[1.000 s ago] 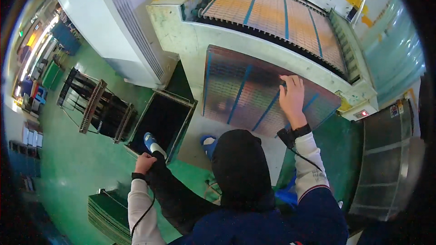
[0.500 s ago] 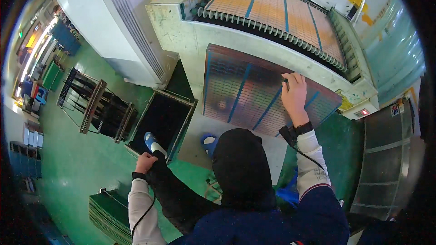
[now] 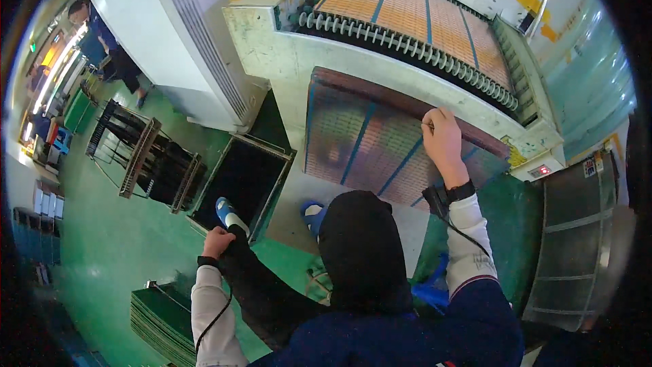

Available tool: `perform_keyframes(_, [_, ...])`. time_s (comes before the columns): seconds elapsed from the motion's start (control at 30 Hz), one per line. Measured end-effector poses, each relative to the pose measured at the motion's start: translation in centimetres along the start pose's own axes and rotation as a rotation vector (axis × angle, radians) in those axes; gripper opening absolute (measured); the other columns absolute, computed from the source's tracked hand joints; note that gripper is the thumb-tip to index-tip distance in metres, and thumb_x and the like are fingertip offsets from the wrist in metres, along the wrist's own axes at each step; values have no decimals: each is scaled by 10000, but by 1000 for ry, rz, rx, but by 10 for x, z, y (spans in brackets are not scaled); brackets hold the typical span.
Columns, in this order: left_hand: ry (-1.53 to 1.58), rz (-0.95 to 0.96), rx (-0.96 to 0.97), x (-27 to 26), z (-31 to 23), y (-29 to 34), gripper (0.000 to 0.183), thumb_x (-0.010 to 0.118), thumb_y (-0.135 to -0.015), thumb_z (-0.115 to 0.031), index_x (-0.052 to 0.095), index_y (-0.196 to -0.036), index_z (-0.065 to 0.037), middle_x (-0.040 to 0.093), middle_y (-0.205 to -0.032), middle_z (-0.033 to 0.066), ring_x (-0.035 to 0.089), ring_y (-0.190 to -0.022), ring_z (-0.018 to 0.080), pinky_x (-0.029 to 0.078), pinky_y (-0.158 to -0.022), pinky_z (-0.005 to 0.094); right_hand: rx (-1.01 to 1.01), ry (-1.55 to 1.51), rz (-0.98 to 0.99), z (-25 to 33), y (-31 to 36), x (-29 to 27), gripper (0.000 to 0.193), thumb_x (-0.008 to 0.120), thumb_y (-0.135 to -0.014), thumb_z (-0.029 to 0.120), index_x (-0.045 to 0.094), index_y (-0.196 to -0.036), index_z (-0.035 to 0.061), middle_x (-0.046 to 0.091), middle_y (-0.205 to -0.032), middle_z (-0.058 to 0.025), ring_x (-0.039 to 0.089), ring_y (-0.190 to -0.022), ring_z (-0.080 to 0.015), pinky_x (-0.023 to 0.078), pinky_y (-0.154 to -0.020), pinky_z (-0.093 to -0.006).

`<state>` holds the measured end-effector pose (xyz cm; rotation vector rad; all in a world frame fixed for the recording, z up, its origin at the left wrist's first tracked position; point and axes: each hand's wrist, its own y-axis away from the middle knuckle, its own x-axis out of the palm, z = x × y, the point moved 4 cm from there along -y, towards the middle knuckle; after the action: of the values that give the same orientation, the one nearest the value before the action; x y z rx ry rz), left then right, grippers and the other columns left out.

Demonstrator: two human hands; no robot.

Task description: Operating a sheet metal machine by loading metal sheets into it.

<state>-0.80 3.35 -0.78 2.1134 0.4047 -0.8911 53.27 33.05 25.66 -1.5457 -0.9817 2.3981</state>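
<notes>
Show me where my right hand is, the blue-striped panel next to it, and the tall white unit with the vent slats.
Right hand [image 3: 444, 141]: head view, back of the hand.
Blue-striped panel [image 3: 385, 146]: head view, middle of its striped face.
Tall white unit [image 3: 163, 47]: head view, smooth side left of the slats.

Beyond left hand [image 3: 217, 242]: tall white cabinet [image 3: 155, 47]; dark rack [image 3: 139, 156]. Behind left hand: stacked green sheets [image 3: 159, 326]. Right of right hand [image 3: 444, 141]: grey panel [image 3: 570, 248].
</notes>
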Motion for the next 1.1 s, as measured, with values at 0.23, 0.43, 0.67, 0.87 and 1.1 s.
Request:
perform_keyframes(0.23, [21,-32,16,2,38,-19,398,741,-643,-340,685,-894,-35,700,-887,148,669,-861,300,518,-784,391,44,-180,284,12,5,-6,165,716,-743,146,591,-774,44,602,-785,-122,597,-775,-334,474,-682,-425])
perform_keyframes(0.43, [18,-53,61,0,29,-12,402,740,-648,-348,684,-895,-35,699,-888,153,669,-873,305,521,-794,393,71,-69,679,10,21,6,238,715,-739,278,671,-775,47,654,-752,-164,634,-752,-361,480,-672,-456])
perform_keyframes(0.67, [36,14,16,11,24,-19,428,728,-650,-366,680,-916,-35,699,-901,155,667,-880,316,522,-798,396,71,28,660,10,25,0,227,693,-769,283,676,-792,58,651,-781,-177,630,-793,-379,478,-691,-478])
perform_keyframes(0.87, [6,-47,31,-1,56,-23,427,727,-651,-353,682,-921,-26,703,-902,159,675,-863,312,529,-790,394,13,1,654,29,32,4,225,663,-796,290,673,-783,66,651,-784,-166,629,-805,-378,479,-695,-482])
perform_keyframes(1.1, [-19,-18,16,-5,-7,4,460,723,-649,-366,697,-963,-31,706,-978,168,675,-928,322,520,-846,399,47,26,567,23,47,-26,219,675,-785,283,674,-777,65,655,-781,-162,618,-779,-384,480,-684,-477])
